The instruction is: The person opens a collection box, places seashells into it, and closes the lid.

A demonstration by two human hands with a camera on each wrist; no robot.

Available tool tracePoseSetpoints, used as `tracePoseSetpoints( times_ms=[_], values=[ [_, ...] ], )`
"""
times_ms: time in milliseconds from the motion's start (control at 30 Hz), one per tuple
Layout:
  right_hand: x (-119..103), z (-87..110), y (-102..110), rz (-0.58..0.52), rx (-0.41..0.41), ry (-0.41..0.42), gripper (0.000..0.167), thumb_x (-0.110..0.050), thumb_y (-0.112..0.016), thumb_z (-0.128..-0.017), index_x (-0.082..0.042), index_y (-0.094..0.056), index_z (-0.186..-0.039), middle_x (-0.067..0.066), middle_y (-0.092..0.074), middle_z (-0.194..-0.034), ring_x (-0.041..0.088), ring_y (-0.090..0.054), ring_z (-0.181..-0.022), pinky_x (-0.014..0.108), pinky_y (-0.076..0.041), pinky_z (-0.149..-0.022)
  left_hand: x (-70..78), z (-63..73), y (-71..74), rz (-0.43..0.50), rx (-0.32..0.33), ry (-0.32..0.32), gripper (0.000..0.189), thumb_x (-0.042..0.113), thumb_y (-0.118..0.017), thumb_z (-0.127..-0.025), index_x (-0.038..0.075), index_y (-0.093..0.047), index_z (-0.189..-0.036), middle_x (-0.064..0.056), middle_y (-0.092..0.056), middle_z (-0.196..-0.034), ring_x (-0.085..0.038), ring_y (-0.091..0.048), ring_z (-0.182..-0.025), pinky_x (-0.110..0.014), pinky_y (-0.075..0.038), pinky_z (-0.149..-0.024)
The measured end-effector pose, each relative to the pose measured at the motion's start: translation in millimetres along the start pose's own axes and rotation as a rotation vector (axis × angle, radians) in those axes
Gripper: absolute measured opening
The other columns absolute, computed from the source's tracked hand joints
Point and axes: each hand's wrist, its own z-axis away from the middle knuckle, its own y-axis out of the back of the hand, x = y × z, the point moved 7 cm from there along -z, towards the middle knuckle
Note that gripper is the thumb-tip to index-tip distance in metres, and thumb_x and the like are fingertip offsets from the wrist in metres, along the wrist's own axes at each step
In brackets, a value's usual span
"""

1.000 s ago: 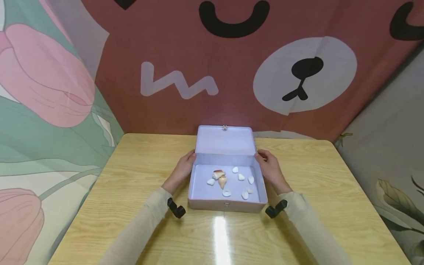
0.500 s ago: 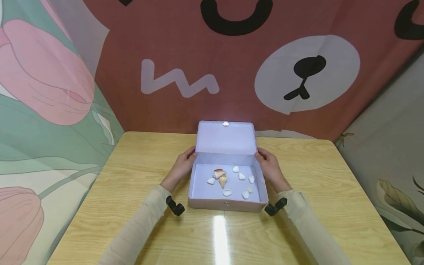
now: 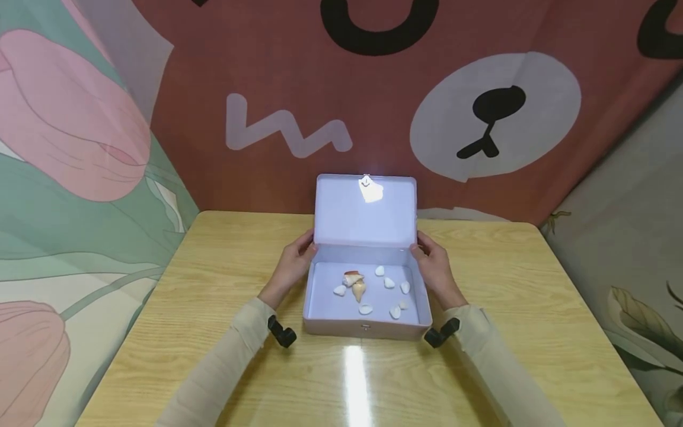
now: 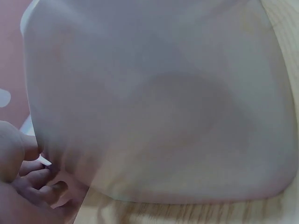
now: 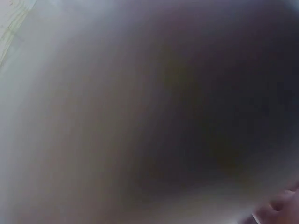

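Note:
A shallow pale-lilac hinged box rests on the table with its lid raised at the back. My left hand grips its rear left corner, thumb at the hinge line and fingers behind the lid's edge. On the opposite corner, my right hand holds in the same way. Inside lie a tan spiral seashell, a brown-and-white one and several small white shells. The left wrist view shows curled fingers beside the box's outer wall. Blurred box wall fills most of the right wrist view.
The wood-grain table extends to both sides of the box and in front of it. A red cloth backdrop with a bear print hangs right behind the table's far edge. Patterned cloths hang on the left and right.
The lid has swung up from leaning far back to a more upright angle, and a bright reflection now shows near its clasp. Both hands have kept their places at the rear corners.

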Motion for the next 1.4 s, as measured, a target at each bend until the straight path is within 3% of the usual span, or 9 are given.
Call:
tracePoseSetpoints(
  times_ms=[233, 467, 733, 1033, 1233, 1400],
  values=[
    [0, 2.5, 1, -0.017, 0.035, 0.003, 0.053, -0.021, -0.05, -0.113, -0.018, -0.041, -0.166, 0.014, -0.052, -0.162, 0.035, -0.051, -0.146, 0.056, -0.045, -0.123, 4.4, 1.1, 5.1, 0.012, 0.03, -0.067, 0.054, 0.017, -0.057, -0.111, 0.007, -0.045, -0.162, -0.012, -0.044, -0.17, -0.03, -0.038, -0.161, -0.047, -0.038, -0.13],
    [-2, 4.4, 4, -0.043, 0.122, 0.093, 0.05, -0.016, -0.055, -0.111, -0.014, -0.049, -0.16, 0.017, -0.06, -0.155, 0.036, -0.057, -0.139, 0.054, -0.047, -0.118, 4.8, 4.2, 8.2, 0.024, 0.04, -0.048, 0.053, 0.021, -0.062, -0.109, 0.014, -0.049, -0.16, -0.002, -0.046, -0.168, -0.026, -0.037, -0.161, -0.046, -0.034, -0.132],
    [-3, 8.9, 6, -0.035, 0.203, 0.151, 0.051, -0.04, -0.053, -0.112, -0.013, -0.054, -0.155, 0.015, -0.062, -0.15, 0.031, -0.059, -0.135, 0.047, -0.05, -0.112, 7.4, 8.9, 13.6, 0.017, 0.077, -0.046, 0.049, 0.023, -0.067, -0.106, 0.017, -0.057, -0.154, -0.001, -0.054, -0.162, -0.028, -0.044, -0.158, -0.047, -0.037, -0.131],
    [-5, 15.8, 11, -0.098, 0.309, 0.177, 0.053, -0.045, -0.041, -0.115, -0.003, -0.059, -0.141, 0.019, -0.064, -0.138, 0.03, -0.06, -0.124, 0.042, -0.049, -0.106, 10.3, 17.8, 19.3, 0.036, 0.092, -0.001, 0.052, 0.048, -0.046, -0.113, 0.015, -0.061, -0.152, -0.002, -0.057, -0.16, -0.026, -0.047, -0.156, -0.047, -0.035, -0.132],
    [-5, 21.0, 16, -0.131, 0.381, 0.21, 0.058, -0.049, -0.036, -0.115, 0.002, -0.063, -0.127, 0.021, -0.068, -0.128, 0.036, -0.062, -0.121, 0.034, -0.05, -0.099, 19.3, 24.3, 18.4, 0.047, 0.032, 0.015, 0.073, 0.062, -0.032, -0.112, 0.007, -0.057, -0.154, -0.006, -0.055, -0.162, -0.025, -0.044, -0.158, -0.046, -0.033, -0.134],
    [0, 25.2, 17, -0.113, 0.403, 0.16, 0.067, -0.052, -0.033, -0.115, 0.003, -0.07, -0.117, 0.023, -0.072, -0.123, 0.038, -0.066, -0.117, 0.033, -0.052, -0.095, 23.7, 30.5, 15.5, 0.043, -0.026, 0.071, 0.089, 0.074, -0.025, -0.107, 0.006, -0.051, -0.158, -0.008, -0.051, -0.165, -0.026, -0.039, -0.161, -0.046, -0.028, -0.136]
  ],
)
